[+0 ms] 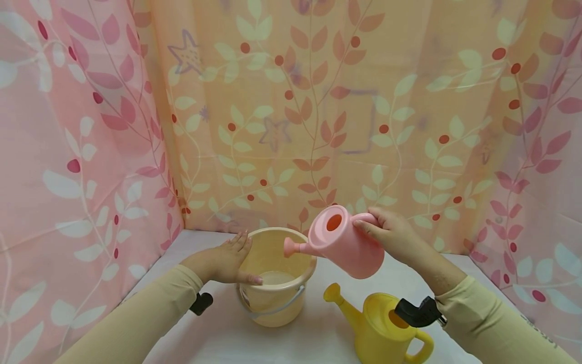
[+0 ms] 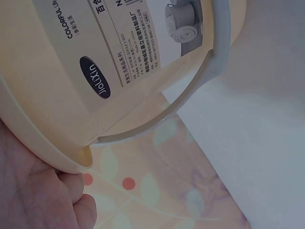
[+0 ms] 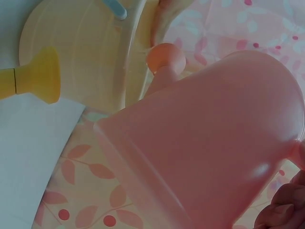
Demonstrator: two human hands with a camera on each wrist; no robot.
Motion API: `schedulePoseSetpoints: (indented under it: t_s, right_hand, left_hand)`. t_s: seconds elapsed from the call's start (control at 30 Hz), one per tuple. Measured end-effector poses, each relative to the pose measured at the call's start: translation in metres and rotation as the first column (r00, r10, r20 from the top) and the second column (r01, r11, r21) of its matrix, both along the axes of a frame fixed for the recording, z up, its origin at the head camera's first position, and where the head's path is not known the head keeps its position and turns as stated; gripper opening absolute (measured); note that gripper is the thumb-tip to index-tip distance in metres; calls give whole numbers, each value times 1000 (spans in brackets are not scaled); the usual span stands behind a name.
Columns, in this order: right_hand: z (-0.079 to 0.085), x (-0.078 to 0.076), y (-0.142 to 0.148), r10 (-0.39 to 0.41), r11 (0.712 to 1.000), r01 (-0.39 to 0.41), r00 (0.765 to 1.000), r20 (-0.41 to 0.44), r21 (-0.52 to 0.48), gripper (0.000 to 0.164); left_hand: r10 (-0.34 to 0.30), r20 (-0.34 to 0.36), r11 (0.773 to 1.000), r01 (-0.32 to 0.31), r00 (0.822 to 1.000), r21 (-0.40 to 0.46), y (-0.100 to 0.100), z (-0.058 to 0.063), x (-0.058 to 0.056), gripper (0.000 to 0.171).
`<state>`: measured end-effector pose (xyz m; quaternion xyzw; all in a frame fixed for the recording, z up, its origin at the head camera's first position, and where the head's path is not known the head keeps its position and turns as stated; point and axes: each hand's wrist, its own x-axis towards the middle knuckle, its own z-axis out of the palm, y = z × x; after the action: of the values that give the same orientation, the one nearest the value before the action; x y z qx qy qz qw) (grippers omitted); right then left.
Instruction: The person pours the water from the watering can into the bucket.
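In the head view my right hand (image 1: 388,230) grips the handle of a pink watering can (image 1: 350,247). The can is tilted left, its round spout head over the right part of a cream bucket (image 1: 277,308). No stream of water shows. My left hand (image 1: 227,260) rests on the bucket's left rim, fingers stretched out and thumb along the near edge. From the left wrist, that hand (image 2: 43,195) lies against the rim beside the labelled wall. The right wrist view shows the pink can (image 3: 209,138) large, with fingers at its handle.
A yellow watering can (image 1: 384,328) stands in front and to the right of the bucket, spout pointing left. A pale bail handle (image 1: 282,306) hangs on the bucket's near side. Leaf-patterned cloth (image 1: 318,126) surrounds the white tabletop (image 1: 204,338).
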<state>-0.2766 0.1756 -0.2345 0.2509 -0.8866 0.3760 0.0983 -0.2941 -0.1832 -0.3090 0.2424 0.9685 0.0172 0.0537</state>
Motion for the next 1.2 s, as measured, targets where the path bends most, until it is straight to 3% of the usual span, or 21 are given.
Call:
schedulePoseSetpoints:
  t_s: [1.2]
  right_hand:
    - [1, -1, 0, 26, 1000, -26, 1000, -12, 4, 27]
  left_hand:
    - [-4, 0, 1000, 4, 1000, 18, -1, 0, 0, 113]
